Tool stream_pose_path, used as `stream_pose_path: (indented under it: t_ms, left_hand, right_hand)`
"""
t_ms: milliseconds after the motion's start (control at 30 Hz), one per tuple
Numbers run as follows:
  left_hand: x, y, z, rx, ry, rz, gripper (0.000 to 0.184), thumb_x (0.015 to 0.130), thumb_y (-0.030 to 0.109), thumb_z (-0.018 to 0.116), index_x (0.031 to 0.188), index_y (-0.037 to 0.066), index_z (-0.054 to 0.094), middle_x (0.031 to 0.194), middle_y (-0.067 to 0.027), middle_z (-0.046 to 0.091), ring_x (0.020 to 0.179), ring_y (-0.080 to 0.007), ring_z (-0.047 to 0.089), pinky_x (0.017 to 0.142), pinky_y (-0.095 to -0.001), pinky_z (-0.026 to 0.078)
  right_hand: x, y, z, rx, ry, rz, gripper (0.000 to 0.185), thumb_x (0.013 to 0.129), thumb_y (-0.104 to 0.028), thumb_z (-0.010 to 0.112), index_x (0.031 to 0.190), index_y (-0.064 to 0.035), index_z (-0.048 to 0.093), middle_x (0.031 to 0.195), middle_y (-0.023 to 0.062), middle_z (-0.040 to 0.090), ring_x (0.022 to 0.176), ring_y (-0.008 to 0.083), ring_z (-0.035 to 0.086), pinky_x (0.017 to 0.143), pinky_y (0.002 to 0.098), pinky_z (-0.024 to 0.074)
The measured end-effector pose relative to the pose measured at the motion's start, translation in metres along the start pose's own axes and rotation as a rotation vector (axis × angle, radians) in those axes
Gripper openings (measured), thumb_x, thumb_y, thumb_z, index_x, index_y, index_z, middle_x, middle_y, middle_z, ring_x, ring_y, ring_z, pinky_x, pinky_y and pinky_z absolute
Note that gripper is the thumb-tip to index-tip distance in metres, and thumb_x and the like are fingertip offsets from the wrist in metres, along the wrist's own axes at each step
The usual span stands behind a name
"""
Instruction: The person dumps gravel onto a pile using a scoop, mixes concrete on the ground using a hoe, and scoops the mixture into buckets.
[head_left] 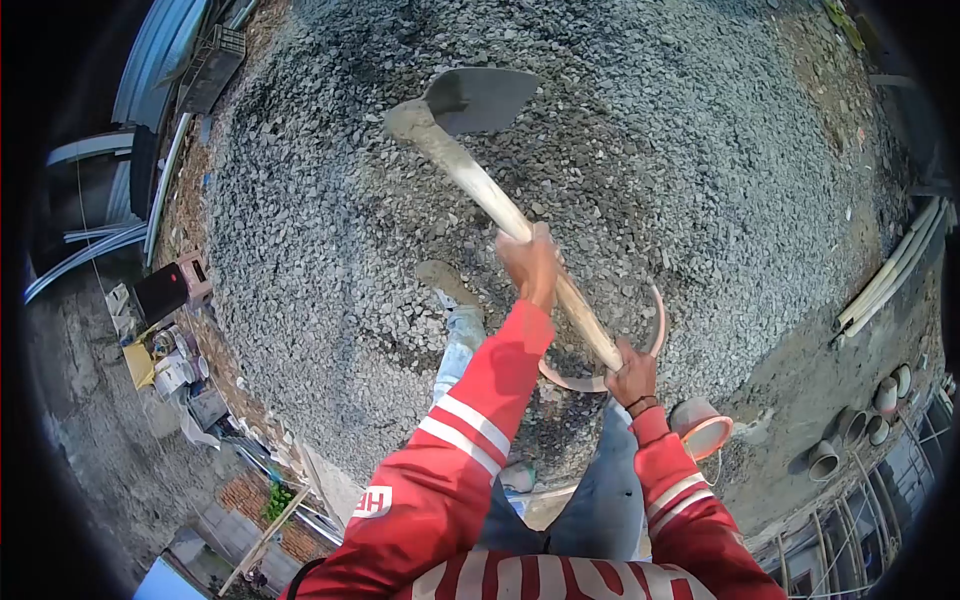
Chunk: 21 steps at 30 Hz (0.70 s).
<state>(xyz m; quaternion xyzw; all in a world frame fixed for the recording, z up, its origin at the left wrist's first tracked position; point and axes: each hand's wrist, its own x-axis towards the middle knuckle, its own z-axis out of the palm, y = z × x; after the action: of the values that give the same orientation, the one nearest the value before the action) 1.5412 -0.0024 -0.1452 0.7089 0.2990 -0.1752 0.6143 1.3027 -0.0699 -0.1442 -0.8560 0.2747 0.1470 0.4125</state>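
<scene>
1. Two containers sit nearest the person, both toward the lower edge of the gravel bed [300, 250].
2. Pink-rimmed pan [572, 382]: only a curved stretch of rim shows, passing behind the hoe's lower end. Grey stone shows within the curve; cannot tell whether it lies in the pan or is ground beyond.
3. Orange-rimmed bucket [693, 412]: at the lower right edge of the gravel bed, just beside the right sleeve [665, 465]. Mouth partly visible; contents cannot be made out.
4. Several more buckets [823, 450] stand or lie grouped well beyond the gravel bed's lower right edge; too small to read what they hold.
5. Dark crate [215, 65] past the upper left edge; contents unclear.
6. Left hand [530, 262]: fingers curled firmly around the middle of the wooden handle [470, 180], arm stretched forward.
7. Right hand [634, 376]: clamped about the handle's lower end, near the pan's rim; dark band at the wrist.
8. Hoe [440, 145]: slants from the right hand up and leftward, its blade [485, 100] toward the gravel bed's upper edge, pointing right. Cannot tell whether blade meets stone.
9. Gravel darker, damp-looking around the middle; paler toward left and right edges. One muddy shoe [447, 282] rests on it, left of the left hand.
</scene>
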Motion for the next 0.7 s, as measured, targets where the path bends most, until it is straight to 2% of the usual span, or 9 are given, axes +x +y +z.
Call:
stream_pose_path:
  t_ms: [67,100,133,200,267,333,400,600,700]
  left_hand:
    - [0.061,0.082,0.026,0.032,-0.007,0.231,0.02,0.08,0.002,0.057,0.093,0.002,0.041,0.067,-0.0063,0.049,0.046,-0.0132,0.047,0.039,-0.0274,0.041]
    - [0.107,0.098,0.036,-0.076,-0.098,0.334,0.02,0.081,0.003,0.057,0.094,0.001,0.042,0.067,-0.0061,0.049,0.046,-0.0138,0.048,0.04,-0.0267,0.043]
    - [0.14,0.123,0.049,0.011,-0.06,0.4,0.016,0.083,0.004,0.057,0.091,-0.001,0.045,0.066,-0.0065,0.05,0.046,-0.0144,0.049,0.041,-0.0269,0.044]
    - [0.226,0.142,0.072,0.089,-0.145,0.421,0.014,0.083,0.004,0.058,0.087,-0.004,0.047,0.064,-0.0071,0.051,0.047,-0.0151,0.051,0.041,-0.0278,0.044]
    - [0.24,0.133,0.092,0.225,-0.117,0.323,0.012,0.083,0.004,0.057,0.085,-0.006,0.05,0.062,-0.0077,0.052,0.046,-0.0158,0.051,0.041,-0.029,0.044]
    - [0.278,0.069,0.101,0.554,0.052,0.24,0.012,0.077,0.004,0.058,0.073,-0.007,0.054,0.057,-0.0102,0.053,0.043,-0.0201,0.052,0.04,-0.0339,0.043]
    - [0.266,0.019,0.096,0.624,0.079,0.191,0.016,0.074,0.006,0.061,0.079,-0.008,0.055,0.067,-0.0145,0.056,0.055,-0.0243,0.056,0.05,-0.0353,0.045]
    - [0.196,-0.091,0.037,0.613,0.07,0.007,0.042,0.066,0.013,0.07,0.099,-0.01,0.06,0.097,-0.0275,0.065,0.091,-0.0369,0.066,0.08,-0.0397,0.053]
    - [0.132,-0.119,0.008,0.584,0.067,-0.065,0.034,0.067,0.013,0.07,0.09,-0.012,0.063,0.087,-0.026,0.066,0.081,-0.0351,0.068,0.074,-0.0394,0.054]
  right_hand:
    - [0.081,-0.057,0.011,0.043,0.074,-0.025,0.032,0.063,-0.012,0.063,0.093,-0.009,0.055,0.073,0.017,0.062,0.07,0.0407,0.06,0.062,0.0486,0.0478]
    - [0.119,-0.082,0.011,0.039,0.081,-0.071,0.034,0.064,-0.013,0.064,0.097,-0.0096,0.055,0.072,0.0173,0.063,0.07,0.0407,0.061,0.063,0.0492,0.0487]
    - [0.156,-0.099,0.014,0.033,0.087,-0.068,0.039,0.064,-0.011,0.062,0.103,-0.0094,0.059,0.076,0.0202,0.064,0.073,0.0408,0.062,0.067,0.0473,0.0495]
    - [0.203,-0.131,0.004,0.049,0.12,0.008,0.04,0.067,-0.012,0.061,0.107,-0.011,0.06,0.081,0.021,0.065,0.079,0.0414,0.063,0.071,0.0474,0.0503]
    - [0.216,-0.127,0.015,0.077,0.077,0.079,0.039,0.069,-0.012,0.059,0.108,-0.0114,0.061,0.083,0.0208,0.066,0.081,0.0417,0.063,0.073,0.0479,0.0501]
    - [0.198,-0.112,0.028,0.124,0.0,0.16,0.039,0.07,-0.012,0.058,0.109,-0.0119,0.062,0.085,0.0205,0.066,0.083,0.0419,0.063,0.076,0.0484,0.0499]
    - [0.154,-0.085,0.036,0.148,-0.03,0.304,0.036,0.071,-0.012,0.055,0.106,-0.0104,0.064,0.088,0.0203,0.067,0.085,0.0415,0.063,0.077,0.0491,0.0491]
    - [0.057,-0.057,0.042,-0.024,-0.149,0.38,0.037,0.073,-0.014,0.059,0.11,-0.0106,0.061,0.086,0.0231,0.066,0.086,0.0398,0.064,0.078,0.0492,0.0494]
    - [-0.005,-0.053,0.05,-0.076,-0.17,0.416,0.04,0.072,-0.014,0.061,0.111,-0.0118,0.06,0.081,0.0212,0.065,0.081,0.0407,0.064,0.075,0.0499,0.0498]
